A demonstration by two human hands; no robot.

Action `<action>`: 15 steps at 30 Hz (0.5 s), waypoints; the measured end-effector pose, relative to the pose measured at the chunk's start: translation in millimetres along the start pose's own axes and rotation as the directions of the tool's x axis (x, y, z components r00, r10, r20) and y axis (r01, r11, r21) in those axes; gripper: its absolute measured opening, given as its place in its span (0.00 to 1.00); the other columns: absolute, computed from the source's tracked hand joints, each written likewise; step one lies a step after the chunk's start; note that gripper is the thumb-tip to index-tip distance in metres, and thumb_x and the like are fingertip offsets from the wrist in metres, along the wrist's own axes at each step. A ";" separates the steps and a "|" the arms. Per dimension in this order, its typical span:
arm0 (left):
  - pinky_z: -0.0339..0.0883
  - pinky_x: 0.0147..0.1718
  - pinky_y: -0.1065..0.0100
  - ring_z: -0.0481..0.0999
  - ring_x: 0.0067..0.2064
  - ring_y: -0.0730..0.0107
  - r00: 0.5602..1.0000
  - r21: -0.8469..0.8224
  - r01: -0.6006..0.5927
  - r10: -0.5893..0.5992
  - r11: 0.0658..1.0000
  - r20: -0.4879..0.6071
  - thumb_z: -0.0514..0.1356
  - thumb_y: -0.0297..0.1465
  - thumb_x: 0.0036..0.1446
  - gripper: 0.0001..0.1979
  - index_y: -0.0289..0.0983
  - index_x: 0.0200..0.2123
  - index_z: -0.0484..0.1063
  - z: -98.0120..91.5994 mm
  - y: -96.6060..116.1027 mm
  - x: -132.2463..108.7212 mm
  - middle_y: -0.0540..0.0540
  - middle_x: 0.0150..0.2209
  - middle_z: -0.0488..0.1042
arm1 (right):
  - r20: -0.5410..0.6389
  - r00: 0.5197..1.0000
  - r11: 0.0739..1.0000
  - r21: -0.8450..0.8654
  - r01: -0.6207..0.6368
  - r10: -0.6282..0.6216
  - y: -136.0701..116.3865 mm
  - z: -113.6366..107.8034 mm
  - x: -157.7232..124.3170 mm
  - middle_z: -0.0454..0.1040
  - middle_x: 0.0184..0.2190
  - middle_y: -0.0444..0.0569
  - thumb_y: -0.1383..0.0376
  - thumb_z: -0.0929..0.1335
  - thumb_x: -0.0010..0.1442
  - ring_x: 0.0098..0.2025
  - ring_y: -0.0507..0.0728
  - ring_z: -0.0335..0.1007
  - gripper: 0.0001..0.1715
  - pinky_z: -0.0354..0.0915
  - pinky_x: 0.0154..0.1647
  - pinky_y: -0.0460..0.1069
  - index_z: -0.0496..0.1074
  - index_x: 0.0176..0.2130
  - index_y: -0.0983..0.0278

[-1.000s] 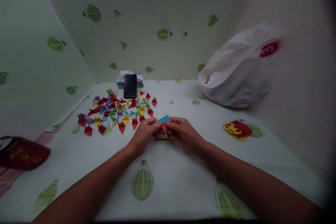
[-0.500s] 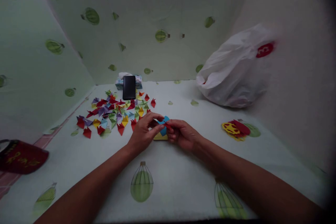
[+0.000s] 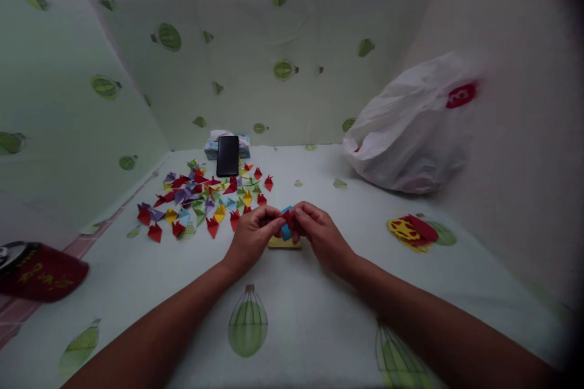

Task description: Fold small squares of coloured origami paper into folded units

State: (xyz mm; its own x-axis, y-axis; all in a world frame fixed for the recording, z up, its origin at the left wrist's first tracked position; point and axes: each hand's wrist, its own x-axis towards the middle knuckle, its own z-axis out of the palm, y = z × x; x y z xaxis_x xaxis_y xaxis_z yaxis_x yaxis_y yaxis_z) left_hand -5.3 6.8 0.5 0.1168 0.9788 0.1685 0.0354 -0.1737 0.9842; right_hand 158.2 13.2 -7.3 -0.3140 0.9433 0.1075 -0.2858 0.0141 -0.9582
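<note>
My left hand [image 3: 252,234] and my right hand [image 3: 317,231] meet at the middle of the table, fingers pinched together on a small folded paper piece [image 3: 286,223] that shows red and blue between the fingertips. Just under the hands lies a small stack of square paper [image 3: 283,244], its top sheet yellow. To the left, beyond my left hand, a scatter of several folded paper pieces [image 3: 201,197] in red, purple, yellow, blue and green lies on the tabletop.
A black phone [image 3: 227,155] leans on a tissue pack [image 3: 213,144] at the back. A white plastic bag [image 3: 410,127] sits at the back right. Red and yellow paper cut-outs [image 3: 412,229] lie at right. A dark red object [image 3: 39,270] is at the left edge.
My hands parted slightly half a second ago, with the left fingers lifted over the paper; now both are closed together on the piece again. The view has tilted a little.
</note>
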 end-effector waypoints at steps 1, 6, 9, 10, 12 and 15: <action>0.68 0.28 0.71 0.74 0.26 0.73 1.000 -0.022 0.013 -0.013 1.000 -0.011 0.67 0.34 0.51 0.09 0.34 0.31 0.74 0.2 0.6 0.2 0.51 0.25 0.74 | 0.002 0.999 0.998 -0.050 0.046 -0.046 -0.7 0.0 -0.4 0.69 0.25 0.42 0.54 0.69 0.61 0.25 0.49 0.62 0.16 0.60 0.28 0.47 0.68 0.31 0.63; 0.68 0.28 0.71 0.73 0.26 0.74 1.000 -0.030 0.001 -0.001 1.000 -0.018 0.67 0.34 0.51 0.08 0.34 0.31 0.75 1.0 3.4 0.3 0.51 0.25 0.74 | 0.014 0.991 0.970 -0.203 0.136 -0.136 -2.8 -0.8 -2.1 0.70 0.28 0.44 0.55 0.71 0.58 0.27 0.51 0.63 0.14 0.61 0.29 0.47 0.69 0.33 0.63; 0.68 0.28 0.72 0.73 0.26 0.74 1.000 0.014 -0.016 0.016 1.000 0.007 0.66 0.33 0.53 0.08 0.34 0.31 0.75 1.4 4.5 -0.4 0.51 0.25 0.74 | 0.005 0.986 0.952 -0.260 0.160 -0.165 -2.7 -1.3 -1.9 0.68 0.26 0.43 0.56 0.70 0.60 0.26 0.51 0.62 0.13 0.61 0.28 0.47 0.70 0.31 0.63; 0.68 0.28 0.72 0.73 0.26 0.74 1.000 0.029 -0.021 0.021 0.999 0.009 0.66 0.33 0.53 0.07 0.34 0.31 0.75 1.4 4.7 -0.7 0.51 0.25 0.74 | 0.003 0.985 0.947 -0.274 0.166 -0.171 -2.8 -1.4 -1.7 0.68 0.26 0.43 0.57 0.70 0.60 0.26 0.51 0.62 0.13 0.61 0.28 0.47 0.70 0.31 0.63; 0.67 0.27 0.72 0.73 0.26 0.74 0.999 0.065 -0.033 0.032 0.997 0.012 0.65 0.33 0.54 0.07 0.35 0.31 0.75 1.1 4.8 -1.2 0.51 0.25 0.74 | -0.001 0.984 0.943 -0.286 0.173 -0.181 -3.2 -1.5 -1.3 0.69 0.26 0.43 0.57 0.70 0.60 0.26 0.51 0.63 0.12 0.61 0.28 0.47 0.70 0.32 0.63; 0.66 0.26 0.73 0.73 0.26 0.74 0.998 0.114 -0.052 0.048 0.992 0.038 0.64 0.33 0.55 0.07 0.35 0.31 0.75 0.1 4.4 -1.6 0.51 0.25 0.73 | -0.004 0.983 0.941 -0.289 0.177 -0.186 -3.7 -2.1 -0.8 0.70 0.27 0.44 0.57 0.70 0.59 0.26 0.51 0.63 0.11 0.62 0.28 0.47 0.71 0.33 0.63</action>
State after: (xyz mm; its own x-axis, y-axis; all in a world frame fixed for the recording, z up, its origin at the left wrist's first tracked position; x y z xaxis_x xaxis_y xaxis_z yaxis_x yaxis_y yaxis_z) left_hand -5.2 4.4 4.5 0.1556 0.9645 0.2134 0.1422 -0.2357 0.9614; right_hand 161.4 13.1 -4.4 -0.2519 0.9255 0.2828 -0.0623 0.2761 -0.9591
